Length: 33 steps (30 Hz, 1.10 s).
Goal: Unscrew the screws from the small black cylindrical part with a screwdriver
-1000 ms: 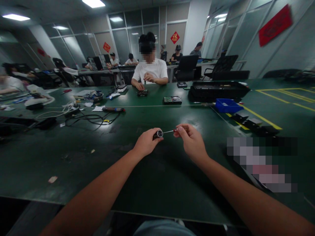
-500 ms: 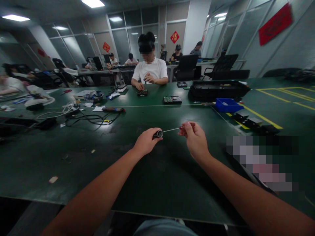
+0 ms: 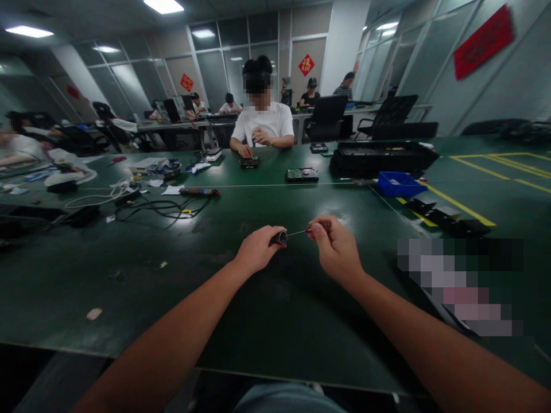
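Over the middle of the green table (image 3: 206,321), my left hand (image 3: 257,248) is closed round a small dark cylindrical part (image 3: 281,237) with a round, ringed end facing right. Its exact kind is not clear. My right hand (image 3: 338,248) grips a screwdriver (image 3: 307,230) by its reddish-brown handle. The thin metal shaft points left, and its tip meets or lies very near the ringed end of the part; whether it touches I cannot tell. My fingers hide much of the part and some of the handle.
Ahead lie a hard drive (image 3: 302,174), a blue bin (image 3: 400,184), a long black casing (image 3: 383,156) and black blocks (image 3: 447,217). Cables (image 3: 159,209) and another tool (image 3: 199,192) lie to the left. A co-worker (image 3: 262,123) sits opposite, hands at a dark device (image 3: 249,162).
My right hand has shifted slightly left and turned, bringing the screwdriver's handle into view and closer to the part. My left hand has tilted the part a little.
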Motion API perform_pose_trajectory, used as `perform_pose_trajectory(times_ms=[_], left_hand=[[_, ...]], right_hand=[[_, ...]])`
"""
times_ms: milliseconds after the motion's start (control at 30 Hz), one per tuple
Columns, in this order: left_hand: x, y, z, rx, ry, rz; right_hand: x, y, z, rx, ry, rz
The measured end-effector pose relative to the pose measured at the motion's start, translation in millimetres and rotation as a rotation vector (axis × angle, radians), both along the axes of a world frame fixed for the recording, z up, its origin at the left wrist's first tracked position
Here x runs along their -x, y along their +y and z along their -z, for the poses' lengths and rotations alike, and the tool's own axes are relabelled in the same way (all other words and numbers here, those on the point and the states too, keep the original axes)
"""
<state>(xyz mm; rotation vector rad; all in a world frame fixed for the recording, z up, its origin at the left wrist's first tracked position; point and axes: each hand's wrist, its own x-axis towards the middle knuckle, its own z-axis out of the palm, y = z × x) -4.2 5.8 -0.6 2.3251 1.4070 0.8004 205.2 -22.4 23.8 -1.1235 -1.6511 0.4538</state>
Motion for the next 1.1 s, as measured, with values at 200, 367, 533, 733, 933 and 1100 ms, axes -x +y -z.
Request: perform_pose_trajectory(times_ms=[200, 367, 533, 733, 933, 1100], left_hand=[[0.4, 0.3, 1.5, 0.016, 0.041, 0.005], [0.4, 0.5, 2.1, 0.033, 0.061, 0.005], [0.5, 2.4, 5.1, 0.032, 0.001, -0.035], [0.8, 3.0, 6.8, 0.022, -0.03, -0.062], [-0.9, 2.3, 6.1, 0.023, -0.044, -0.054], [-1.1, 2.2, 7.0, 0.014, -0.058, -0.056]], right_hand=[[-0.1, -0.7, -7.1, 0.003, -0.146, 0.067], [-1.5, -0.9, -8.5, -0.016, -0.141, 0.114], [-2.6, -1.0, -9.6, -0.055, -0.156, 0.132], [-3.1, 7.4, -4.0, 0.1, -0.45, 0.022], [-0.3, 12.3, 11.5, 0.275, -0.696, -0.111], [2.8, 13.1, 17.6, 0.29, -0.706, -0.173]])
